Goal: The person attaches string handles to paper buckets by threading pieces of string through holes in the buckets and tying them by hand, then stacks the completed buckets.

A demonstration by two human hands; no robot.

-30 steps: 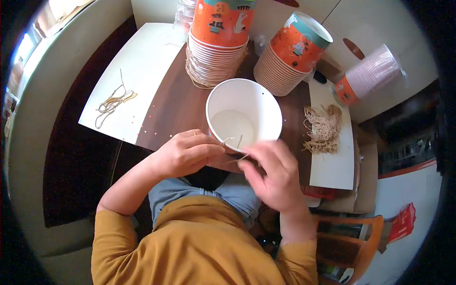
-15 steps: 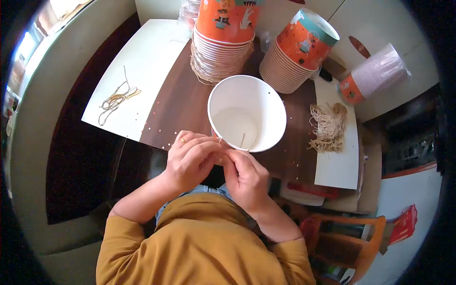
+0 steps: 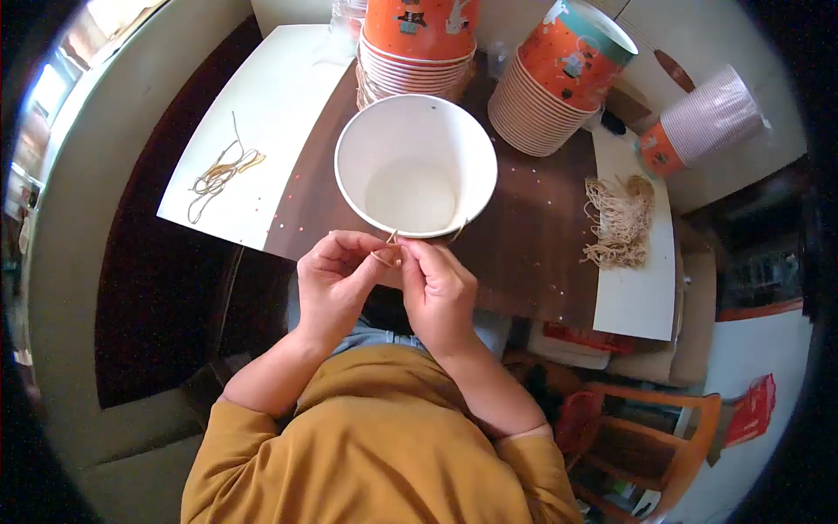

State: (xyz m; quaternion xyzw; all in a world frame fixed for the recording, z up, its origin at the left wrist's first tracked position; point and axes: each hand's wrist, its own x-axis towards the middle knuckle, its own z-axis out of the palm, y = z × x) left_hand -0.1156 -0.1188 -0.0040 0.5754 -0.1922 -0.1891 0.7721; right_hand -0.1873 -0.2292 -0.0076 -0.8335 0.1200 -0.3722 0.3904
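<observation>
A white-lined paper bucket (image 3: 419,144) stands on the table in front of me, its open mouth facing up toward me. Thin tan cord (image 3: 387,259) runs in a small loop between my fingertips, just below the near rim. My left hand (image 3: 336,279) pinches the cord between thumb and fingers. Close beside it, my right hand (image 3: 439,293) also pinches the cord, fingertips almost touching the left ones. A short piece of cord (image 3: 459,230) shows at the rim to the right. The outer front of the bucket is mostly hidden by my hands.
Stacked orange printed buckets (image 3: 419,31) stand behind, with another stack (image 3: 546,100) to their right. A plastic-wrapped stack (image 3: 711,113) leans at far right. Loose cords (image 3: 223,179) lie on the left white board; a cord bundle (image 3: 621,223) lies right. A wooden chair (image 3: 690,437) stands lower right.
The bucket has shifted left and away from me. My hands have turned and parted slightly, showing the cord loop between them. The cord end inside the bucket no longer shows there.
</observation>
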